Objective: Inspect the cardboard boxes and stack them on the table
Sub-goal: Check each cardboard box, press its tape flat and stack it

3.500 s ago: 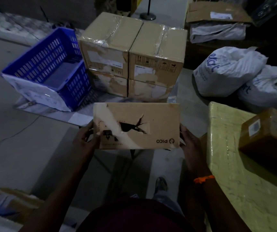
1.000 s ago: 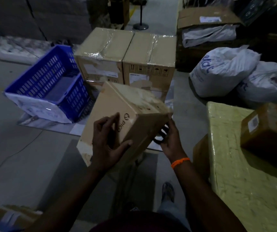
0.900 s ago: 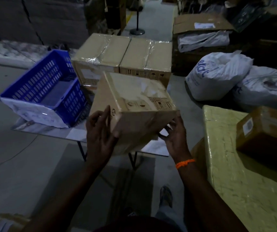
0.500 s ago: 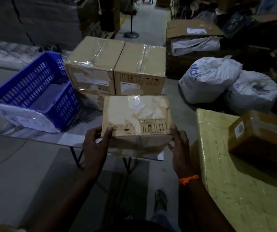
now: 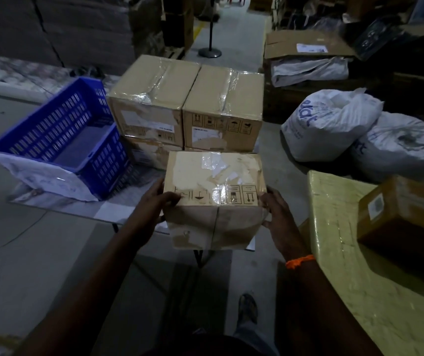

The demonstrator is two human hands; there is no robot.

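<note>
I hold a small cardboard box (image 5: 214,196) level over the near edge of the low table (image 5: 59,204). Its top face has torn tape and a row of handling symbols. My left hand (image 5: 158,201) grips its left side and my right hand (image 5: 273,211) grips its right side. Behind it on the table stands a stack of taped cardboard boxes (image 5: 185,109), two wide and two high. The lower two are partly hidden by the box I hold.
A blue plastic crate (image 5: 59,142) sits on the table's left part. Two white sacks (image 5: 334,124) lie on the floor at right. A yellow wrapped block (image 5: 354,265) at near right carries a brown parcel (image 5: 408,214). My foot (image 5: 248,307) shows below.
I turned the box over in my hands, from its torn logo face to the face with handling symbols, and now hold it level, a little lower and nearer the stack.
</note>
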